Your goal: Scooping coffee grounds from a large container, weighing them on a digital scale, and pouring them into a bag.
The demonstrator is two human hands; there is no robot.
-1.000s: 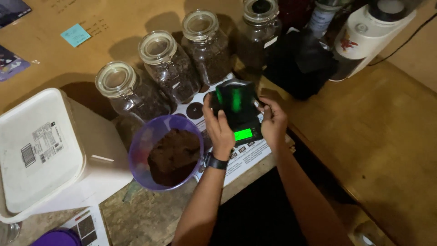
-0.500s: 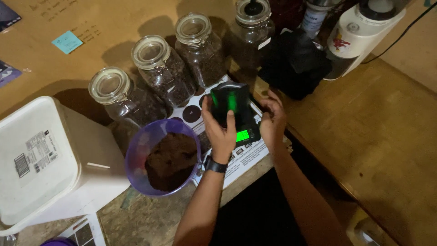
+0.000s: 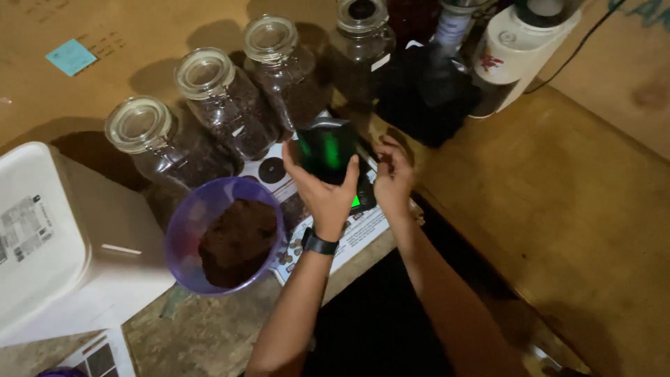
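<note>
Here, left hand point(image 3: 326, 192): fingers gripping the small black scale point(image 3: 329, 153).
Right hand point(image 3: 393, 180): fingers loosely curled, touching the scale's edge.
Beside: purple bowl point(image 3: 183, 241) holding brown powder.

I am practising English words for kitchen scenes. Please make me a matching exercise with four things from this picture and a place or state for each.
Things:
1. purple bowl
2. small scale
3. white bin
4. blue note

Places or states:
a. at the far left, lid closed
b. stuck on the brown surface, top left
c. holds dark brown powder
d. glows green, between the left hand and the right hand

Pairs: 1-c, 2-d, 3-a, 4-b
</note>
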